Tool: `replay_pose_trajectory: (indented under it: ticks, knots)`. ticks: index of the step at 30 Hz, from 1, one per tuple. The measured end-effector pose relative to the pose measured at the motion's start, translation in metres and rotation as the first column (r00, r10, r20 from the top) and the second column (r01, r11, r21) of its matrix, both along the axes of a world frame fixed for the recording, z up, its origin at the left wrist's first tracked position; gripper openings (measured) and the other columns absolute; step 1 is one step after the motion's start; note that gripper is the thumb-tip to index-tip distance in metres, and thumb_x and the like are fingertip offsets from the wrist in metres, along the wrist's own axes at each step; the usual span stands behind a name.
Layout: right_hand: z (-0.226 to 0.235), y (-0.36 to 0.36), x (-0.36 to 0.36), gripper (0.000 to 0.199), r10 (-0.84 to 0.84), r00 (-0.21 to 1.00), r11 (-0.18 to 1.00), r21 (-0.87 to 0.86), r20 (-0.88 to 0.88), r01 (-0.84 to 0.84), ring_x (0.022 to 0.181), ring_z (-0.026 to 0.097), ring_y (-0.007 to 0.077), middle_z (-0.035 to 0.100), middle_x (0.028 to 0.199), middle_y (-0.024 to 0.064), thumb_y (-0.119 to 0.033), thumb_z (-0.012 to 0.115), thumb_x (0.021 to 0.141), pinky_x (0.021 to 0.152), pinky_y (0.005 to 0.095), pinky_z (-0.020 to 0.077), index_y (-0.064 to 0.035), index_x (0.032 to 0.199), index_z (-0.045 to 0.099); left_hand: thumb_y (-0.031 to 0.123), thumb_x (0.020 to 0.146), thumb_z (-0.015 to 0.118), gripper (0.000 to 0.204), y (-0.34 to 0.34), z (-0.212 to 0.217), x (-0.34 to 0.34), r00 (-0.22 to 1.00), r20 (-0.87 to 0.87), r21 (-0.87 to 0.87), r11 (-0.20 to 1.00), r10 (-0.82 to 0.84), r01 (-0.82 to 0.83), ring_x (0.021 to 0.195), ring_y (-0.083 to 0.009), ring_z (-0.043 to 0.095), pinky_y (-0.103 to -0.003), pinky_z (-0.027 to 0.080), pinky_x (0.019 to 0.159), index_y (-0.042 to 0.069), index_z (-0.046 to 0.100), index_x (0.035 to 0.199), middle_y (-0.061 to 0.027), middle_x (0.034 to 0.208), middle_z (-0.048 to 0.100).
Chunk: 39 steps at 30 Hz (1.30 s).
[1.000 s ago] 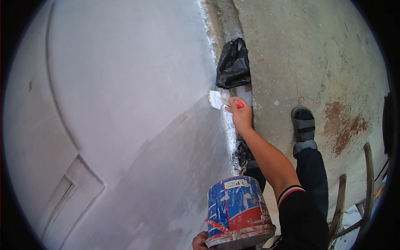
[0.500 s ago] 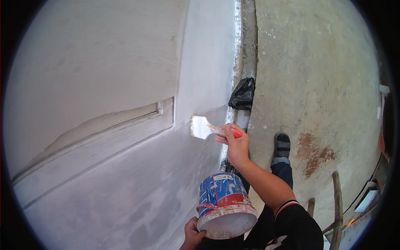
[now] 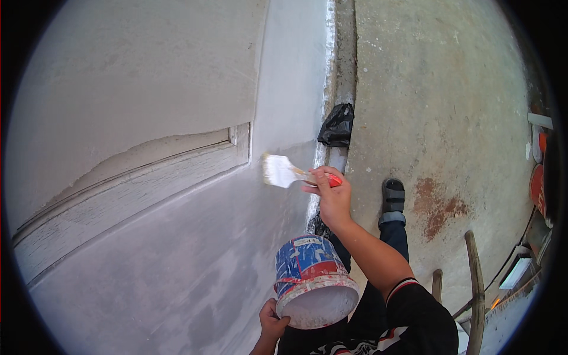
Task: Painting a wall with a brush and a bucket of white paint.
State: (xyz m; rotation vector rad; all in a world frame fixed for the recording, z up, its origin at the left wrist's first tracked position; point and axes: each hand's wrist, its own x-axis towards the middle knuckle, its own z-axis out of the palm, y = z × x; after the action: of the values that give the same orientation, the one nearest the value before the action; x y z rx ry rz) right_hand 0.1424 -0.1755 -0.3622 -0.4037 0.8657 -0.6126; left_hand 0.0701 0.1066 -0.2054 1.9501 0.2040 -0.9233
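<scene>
My right hand [image 3: 331,198] grips a wide paintbrush [image 3: 284,171] with a red handle; its white, paint-laden bristles touch the grey wall [image 3: 195,248] just below a moulded ledge [image 3: 148,171]. My left hand [image 3: 272,322] holds a blue and red paint bucket [image 3: 310,281] from below, low in the view; white paint shows inside it. The bucket hangs close to the wall, beneath my right forearm.
A black plastic bag [image 3: 337,124] lies in the gutter at the wall's foot. Far below is a concrete floor [image 3: 438,106] with a rust-coloured stain. My sandalled foot [image 3: 393,198] and the wooden ladder rails [image 3: 473,278] are at lower right.
The view has swung up the wall, bringing the ledge into sight. My right hand has carried the brush from near the wall's foot up and left onto the wall below the ledge.
</scene>
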Motion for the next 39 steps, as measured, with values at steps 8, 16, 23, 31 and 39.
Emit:
replay_pose_trajectory:
  ticks: [8, 16, 23, 31, 39]
  knots:
    - [0.009, 0.002, -0.023, 0.021, 0.004, 0.994, 0.997, 0.077, 0.108, -0.012, 0.085, 0.064, 0.0252, 0.06, 0.102, 0.0185, -0.018, 0.054, 0.092, 0.067, 0.0354, 0.0587, 0.0011, 0.101, 0.055, -0.007, 0.053, 0.058, 0.032, -0.005, 0.011, -0.005, 0.999, 0.009, -0.013, 0.999, 0.036, -0.036, 0.077, -0.016, 0.051, -0.028, 0.041, 0.073, 0.008, 0.041, 0.075, -0.0033, 0.079, 0.048]
    - [0.037, 0.016, -0.004, 0.019, 0.097, 0.995, 0.994, -0.039, -0.028, -0.098, 0.085, 0.063, 0.0217, 0.06, 0.102, 0.016, -0.015, 0.056, 0.091, 0.062, 0.0334, 0.0585, 0.0024, 0.099, 0.056, -0.008, 0.052, 0.057, 0.033, -0.002, 0.004, -0.011, 0.993, 0.004, -0.088, 0.989, 0.116, -0.116, 0.076, -0.0159, 0.051, -0.027, 0.041, 0.073, 0.008, 0.042, 0.077, -0.003, 0.08, 0.048]
    - [0.035, 0.01, -0.031, 0.018, 0.155, 0.976, 0.986, -0.077, 0.153, -0.144, 0.086, 0.064, 0.024, 0.059, 0.106, 0.018, -0.016, 0.054, 0.091, 0.057, 0.033, 0.058, -0.0001, 0.099, 0.056, -0.009, 0.051, 0.057, 0.035, 0.015, -0.003, -0.012, 0.997, -0.004, -0.089, 0.993, 0.077, -0.077, 0.077, -0.0158, 0.052, -0.027, 0.041, 0.073, 0.008, 0.041, 0.077, -0.0033, 0.08, 0.048]
    - [-0.071, 0.028, 0.003, 0.022, 0.003, 0.949, 0.961, 0.262, 0.314, -0.09, 0.085, 0.065, 0.0259, 0.06, 0.106, 0.0174, -0.02, 0.055, 0.091, 0.063, 0.034, 0.0575, -0.0015, 0.102, 0.053, -0.007, 0.052, 0.061, 0.035, 0.029, -0.026, -0.011, 0.998, 0.009, -0.034, 0.998, 0.058, -0.058, 0.082, -0.0194, 0.054, -0.032, 0.042, 0.078, 0.007, 0.042, 0.078, -0.0076, 0.086, 0.054]
    - [-0.235, 0.032, 0.002, 0.022, -0.066, 0.961, 0.927, 0.374, 0.267, -0.04, 0.085, 0.065, 0.0262, 0.06, 0.104, 0.0148, -0.02, 0.054, 0.092, 0.064, 0.0342, 0.0573, -0.0016, 0.105, 0.052, -0.002, 0.06, 0.061, 0.057, 0.019, -0.05, -0.036, 0.985, -0.055, 0.289, 0.947, 0.165, -0.142, 0.1, -0.0192, 0.053, -0.034, 0.042, 0.088, 0.002, 0.047, 0.115, -0.0083, 0.105, 0.055]
